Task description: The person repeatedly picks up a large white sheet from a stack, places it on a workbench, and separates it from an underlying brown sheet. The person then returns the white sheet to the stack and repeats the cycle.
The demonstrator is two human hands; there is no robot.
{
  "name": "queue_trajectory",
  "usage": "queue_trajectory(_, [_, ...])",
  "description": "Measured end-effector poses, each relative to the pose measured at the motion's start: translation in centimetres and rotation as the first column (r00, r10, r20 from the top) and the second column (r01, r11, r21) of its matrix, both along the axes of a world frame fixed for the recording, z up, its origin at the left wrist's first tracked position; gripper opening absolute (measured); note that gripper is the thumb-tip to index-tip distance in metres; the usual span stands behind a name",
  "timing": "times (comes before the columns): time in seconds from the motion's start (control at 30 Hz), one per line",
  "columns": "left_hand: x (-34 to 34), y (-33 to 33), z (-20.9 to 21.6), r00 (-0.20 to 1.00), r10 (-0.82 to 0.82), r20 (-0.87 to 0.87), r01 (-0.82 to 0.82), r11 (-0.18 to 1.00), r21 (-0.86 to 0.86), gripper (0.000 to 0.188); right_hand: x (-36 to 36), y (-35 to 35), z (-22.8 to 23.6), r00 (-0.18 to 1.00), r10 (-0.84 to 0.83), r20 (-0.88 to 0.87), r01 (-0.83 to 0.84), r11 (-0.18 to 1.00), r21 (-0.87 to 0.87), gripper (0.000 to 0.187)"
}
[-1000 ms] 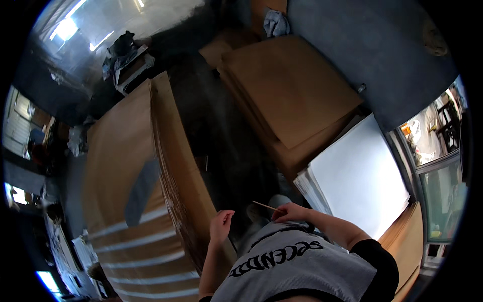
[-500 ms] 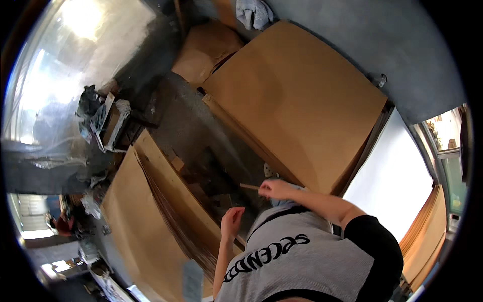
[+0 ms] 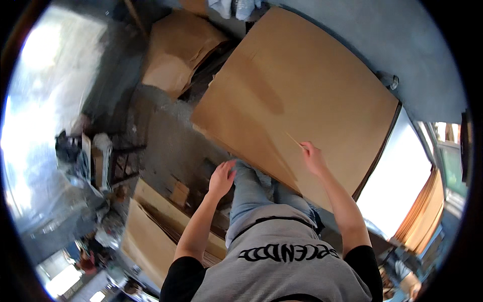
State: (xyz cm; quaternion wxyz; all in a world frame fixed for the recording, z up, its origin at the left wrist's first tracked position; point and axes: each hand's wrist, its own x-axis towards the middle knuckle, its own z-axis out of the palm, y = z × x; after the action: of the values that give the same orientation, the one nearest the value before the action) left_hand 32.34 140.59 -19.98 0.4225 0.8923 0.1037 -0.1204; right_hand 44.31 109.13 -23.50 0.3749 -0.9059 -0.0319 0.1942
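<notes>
"As I stand over the big brown sheet point(image 3: 322, 80), my right hand point(image 3: 314, 158) pinches a thin tan stick point(image 3: 295, 140) between thumb and fingers."

"Where is the stick, exactly?"

"Over the sheet's near part, its free end pointing to the far left. I can't tell whether that end touches the surface."

"And your left hand point(image 3: 221, 179)?"

"Loosely bent, with nothing visible in it. It hangs to the left of the stick, close to the sheet's near edge and above my left leg point(image 3: 247, 189). Whether it touches either, I can't tell."

"Which step would you call this?"

"I judge it to be placing the stick: one hand holds it out over the sheet, the other is free."

"What does the next move call for?"

"A light, steady pinch, I'd say, and an eye on the tip so it doesn't scrape the sheet. My free hand could steady the edge if needed."

"Anything else nearby?"

"White sheets point(image 3: 397, 176) on the right, and a second brown stack point(image 3: 151, 241) at near left, apart from both hands."
</notes>
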Motion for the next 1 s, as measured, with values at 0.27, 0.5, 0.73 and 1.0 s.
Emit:
queue_trajectory(0.27, [17.1, 10.2, -4.3, 0.918, -0.394, 0.044, 0.355, 0.867, 0.349, 0.042, 10.1, 10.7, 1.6, 0.987, -0.149, -0.061, 0.127, 0.953, -0.276, 0.033])
queue_trajectory(0.5, [19.5, 13.4, -6.0, 0.849, -0.520, -0.090, 0.506, 0.754, 0.419, 0.051, 22.3, 24.2, -1.2, 0.998, -0.035, -0.046, 0.009, 0.877, -0.480, 0.036])
queue_trajectory(0.73, [19.6, 15.5, -7.3, 0.770, -0.638, 0.030, 0.600, 0.738, 0.310, 0.051, 19.0, 17.8, -2.8, 0.961, -0.270, -0.055, 0.231, 0.899, -0.372, 0.040])
queue_trajectory(1.0, [20.0, 16.3, -7.3, 0.715, -0.698, 0.018, 0.668, 0.692, 0.273, 0.041, 21.0, 23.4, -2.3, 0.986, -0.166, -0.020, 0.132, 0.844, -0.520, 0.042])
